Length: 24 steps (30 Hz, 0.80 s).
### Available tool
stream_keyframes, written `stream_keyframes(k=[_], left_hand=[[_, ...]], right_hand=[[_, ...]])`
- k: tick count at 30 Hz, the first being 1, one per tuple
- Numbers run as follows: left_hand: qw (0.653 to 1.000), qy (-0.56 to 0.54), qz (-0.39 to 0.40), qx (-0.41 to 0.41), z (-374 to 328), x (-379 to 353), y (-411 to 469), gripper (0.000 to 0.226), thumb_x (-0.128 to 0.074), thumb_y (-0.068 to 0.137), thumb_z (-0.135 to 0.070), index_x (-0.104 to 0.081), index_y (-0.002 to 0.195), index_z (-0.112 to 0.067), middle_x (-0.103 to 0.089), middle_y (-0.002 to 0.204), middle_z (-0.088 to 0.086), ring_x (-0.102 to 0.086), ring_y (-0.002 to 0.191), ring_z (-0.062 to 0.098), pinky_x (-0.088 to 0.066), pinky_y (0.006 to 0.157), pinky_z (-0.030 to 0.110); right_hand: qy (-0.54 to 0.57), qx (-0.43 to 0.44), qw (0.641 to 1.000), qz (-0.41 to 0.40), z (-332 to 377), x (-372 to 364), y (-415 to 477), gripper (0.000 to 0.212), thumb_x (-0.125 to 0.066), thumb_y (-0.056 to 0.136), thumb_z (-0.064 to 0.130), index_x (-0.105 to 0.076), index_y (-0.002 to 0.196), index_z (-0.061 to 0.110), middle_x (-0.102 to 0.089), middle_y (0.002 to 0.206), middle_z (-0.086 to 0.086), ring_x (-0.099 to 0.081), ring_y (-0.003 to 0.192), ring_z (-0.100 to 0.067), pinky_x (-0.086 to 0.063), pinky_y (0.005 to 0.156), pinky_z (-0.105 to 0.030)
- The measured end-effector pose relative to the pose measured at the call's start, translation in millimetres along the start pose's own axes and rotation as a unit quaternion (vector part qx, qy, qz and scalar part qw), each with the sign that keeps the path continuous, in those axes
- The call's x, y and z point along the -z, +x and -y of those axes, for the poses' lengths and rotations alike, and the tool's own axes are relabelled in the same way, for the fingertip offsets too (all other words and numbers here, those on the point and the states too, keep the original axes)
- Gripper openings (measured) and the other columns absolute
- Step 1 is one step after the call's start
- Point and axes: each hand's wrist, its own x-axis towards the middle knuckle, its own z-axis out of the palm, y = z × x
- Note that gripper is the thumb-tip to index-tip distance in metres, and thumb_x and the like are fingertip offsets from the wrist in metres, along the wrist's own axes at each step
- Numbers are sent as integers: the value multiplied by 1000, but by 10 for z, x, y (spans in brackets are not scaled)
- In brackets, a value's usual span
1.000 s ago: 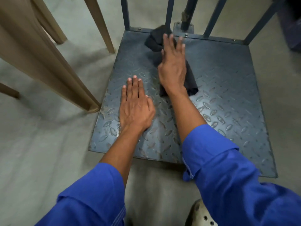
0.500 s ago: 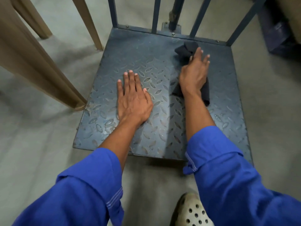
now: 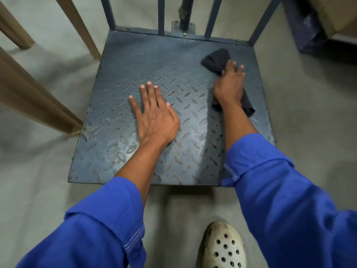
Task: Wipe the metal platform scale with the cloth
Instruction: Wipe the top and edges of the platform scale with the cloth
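The metal platform scale [image 3: 146, 60] is a grey-blue tread plate on the floor, with upright bars along its far edge. A dark cloth [image 3: 215, 59] lies near the plate's far right corner. My right hand [image 3: 229, 86] presses flat on the cloth, fingers spread; cloth shows beyond the fingertips and behind the wrist. My left hand [image 3: 154, 117] rests palm down on the middle of the plate, fingers apart, holding nothing. Both forearms come out of blue sleeves.
Wooden furniture legs [image 3: 38, 105] stand just left of the scale. The scale's column and railing bars [image 3: 185, 14] rise at the far edge. A dark box [image 3: 305, 26] sits at the far right. My shoe [image 3: 224, 246] is on the concrete floor in front.
My right hand has swept the cloth from the far middle of the plate to the far right corner. The left hand stays flat on the plate.
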Motion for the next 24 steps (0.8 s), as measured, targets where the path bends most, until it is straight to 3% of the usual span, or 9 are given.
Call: stream_keyframes(k=[3,5,9,11,15,19,21,24], left_hand=[[1000,3,7,-7,-87,-24,19,71,-10,109,-42,-1,169,-6,8,178,13,11,164,30,6,127,69],[1000,3,7,-11,-148,-29,57,70,-10,109,-41,-2,170,-7,8,178,11,12,164,30,7,127,69],[999,3,12,-47,-346,-58,76,66,-16,110,-35,-6,170,-9,2,179,9,8,165,28,6,127,69],[998,3,10,-67,-428,-81,53,66,-15,110,-35,-5,170,-9,2,179,8,9,165,28,8,127,68],[997,2,21,-73,-508,-119,55,68,-10,110,-40,-1,169,-9,8,178,8,12,164,29,12,125,71],[995,9,30,-90,-587,-116,25,69,-7,109,-42,-2,169,-8,8,178,10,11,164,32,8,123,74],[995,11,26,-100,-626,-127,13,69,-7,109,-41,-2,169,-8,7,178,9,10,165,32,9,123,75],[995,13,25,-99,-646,-121,13,68,-10,108,-37,-7,169,-7,3,179,9,7,165,33,6,121,78]], right_hand=[[10,-28,996,-80,-12,119,19,63,-45,103,3,-27,164,8,-19,171,-21,-13,159,-39,-21,129,-49],[19,56,994,-92,254,34,-119,69,-49,99,-3,-28,164,12,-21,171,-17,-12,160,-37,-23,129,-46],[-4,261,957,129,462,-263,-352,62,-46,103,2,-34,162,14,-26,170,-15,-19,159,-33,-17,126,-38],[-1,248,963,108,290,-255,-283,60,-45,102,2,-39,160,14,-31,169,-12,-24,158,-32,-20,128,-39],[-28,87,995,36,-245,6,2,62,-44,103,6,-32,163,14,-22,171,-16,-20,158,-38,-23,128,-48],[-9,-42,998,-42,-472,341,238,57,-41,105,4,-32,161,3,-24,169,-22,-16,158,-40,-19,129,-46],[-11,-7,997,-72,-238,324,136,63,-49,100,2,-33,161,6,-26,169,-21,-20,158,-38,-23,129,-44],[-7,140,989,48,141,55,-187,65,-52,100,3,-35,161,13,-28,169,-16,-22,157,-35,-25,128,-46]])
